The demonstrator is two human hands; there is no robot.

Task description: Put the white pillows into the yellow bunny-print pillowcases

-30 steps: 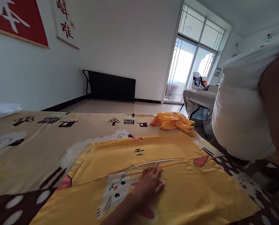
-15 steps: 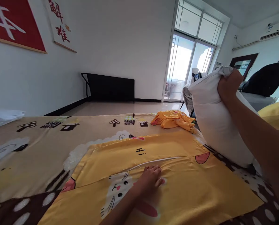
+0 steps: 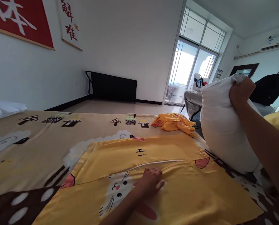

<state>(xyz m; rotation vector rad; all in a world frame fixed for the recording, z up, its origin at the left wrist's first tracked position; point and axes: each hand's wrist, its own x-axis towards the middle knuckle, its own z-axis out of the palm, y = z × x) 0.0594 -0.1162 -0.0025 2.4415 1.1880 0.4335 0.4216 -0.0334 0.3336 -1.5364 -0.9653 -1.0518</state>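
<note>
A yellow pillowcase [image 3: 191, 193] with a white rabbit face and the word "Hi" lies flat on the patterned bedspread [image 3: 46, 147]. A slit with a white edge runs across it. My left hand [image 3: 151, 182] rests on the fabric just below this slit, its fingers bent and the thumb apart; whether it pinches any cloth cannot be made out. At the right, my right hand [image 3: 241, 90] is closed round the top corner of a white pillow [image 3: 221, 131], which hangs upright beside the pillowcase.
A crumpled orange-yellow cloth [image 3: 175, 122] lies at the bed's far edge. White fabric [image 3: 6, 109] is at the far left. Behind the pillow are a chair with grey fabric [image 3: 192, 101] and a black bag [image 3: 268, 89]. A black folded frame [image 3: 113, 86] leans on the wall.
My right hand and the white pillow have shifted a little to the right and lower in the view. My left hand stays at nearly the same spot on the pillowcase.
</note>
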